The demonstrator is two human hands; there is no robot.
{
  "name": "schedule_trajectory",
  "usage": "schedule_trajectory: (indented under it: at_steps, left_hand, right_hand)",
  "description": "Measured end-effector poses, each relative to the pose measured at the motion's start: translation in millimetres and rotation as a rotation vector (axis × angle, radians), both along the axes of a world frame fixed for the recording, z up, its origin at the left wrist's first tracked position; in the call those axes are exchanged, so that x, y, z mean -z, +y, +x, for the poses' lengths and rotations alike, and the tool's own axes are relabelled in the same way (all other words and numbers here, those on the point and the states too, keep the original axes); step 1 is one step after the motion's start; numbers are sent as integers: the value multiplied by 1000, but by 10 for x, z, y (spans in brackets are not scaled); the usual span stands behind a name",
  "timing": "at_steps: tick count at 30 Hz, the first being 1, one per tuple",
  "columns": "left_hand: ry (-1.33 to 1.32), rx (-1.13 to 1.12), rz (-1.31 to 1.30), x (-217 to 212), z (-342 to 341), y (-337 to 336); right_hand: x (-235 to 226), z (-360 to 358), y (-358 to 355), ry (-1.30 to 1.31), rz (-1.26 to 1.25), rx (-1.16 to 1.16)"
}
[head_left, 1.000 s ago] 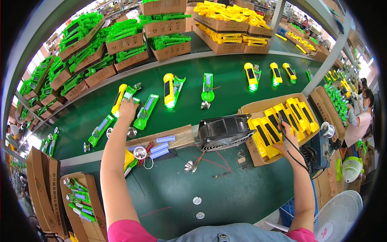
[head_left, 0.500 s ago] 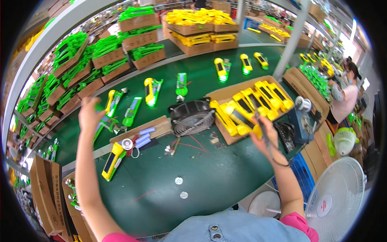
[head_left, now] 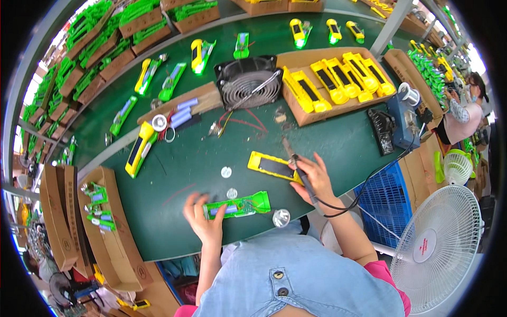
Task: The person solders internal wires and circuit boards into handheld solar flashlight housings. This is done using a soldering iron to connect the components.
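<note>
My left hand [head_left: 205, 221] is curled around the left end of an opened green lamp housing [head_left: 245, 205] lying at the table's near edge. Inside the housing are a blue cylindrical battery [head_left: 226, 209] and thin wires; a round silver reflector [head_left: 281, 217] sits by its right end. A soldering iron [head_left: 302, 177] is in my right hand [head_left: 315, 182], tip pointing away from me and cord trailing to the right. The same hand also pinches the right end of a yellow lamp cover [head_left: 270, 166] with a dark panel, just above the table.
A cardboard box [head_left: 317, 116] of yellow covers stands at the back right, beside a black fan [head_left: 248, 84]. Right of it are a blue soldering station [head_left: 404, 124] and a solder spool [head_left: 409, 95]. Another yellow-green lamp [head_left: 140, 150] and loose batteries [head_left: 182, 116] lie left. Green lamps line the belt behind.
My left hand has come from the belt to the near table edge with a green housing. My right hand has drawn back from the box with a yellow cover, still gripping the soldering iron.
</note>
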State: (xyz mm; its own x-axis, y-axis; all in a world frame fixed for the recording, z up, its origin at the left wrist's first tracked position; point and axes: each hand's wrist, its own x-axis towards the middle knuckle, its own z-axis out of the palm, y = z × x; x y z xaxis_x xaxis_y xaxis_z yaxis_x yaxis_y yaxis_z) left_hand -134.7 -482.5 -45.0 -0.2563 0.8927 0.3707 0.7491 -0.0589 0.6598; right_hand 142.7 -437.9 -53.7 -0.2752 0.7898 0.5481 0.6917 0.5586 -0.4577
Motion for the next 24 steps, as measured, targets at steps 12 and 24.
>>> schedule_trajectory:
  at_steps: [12, 24]
  left_hand:
    - [662, 843, -119, -346, 379, 272]
    - [-418, 722, -237, -75, 269, 214]
  right_hand:
    - [200, -58, -281, 128, -110, 153]
    - [303, -165, -217, 442, -270, -211]
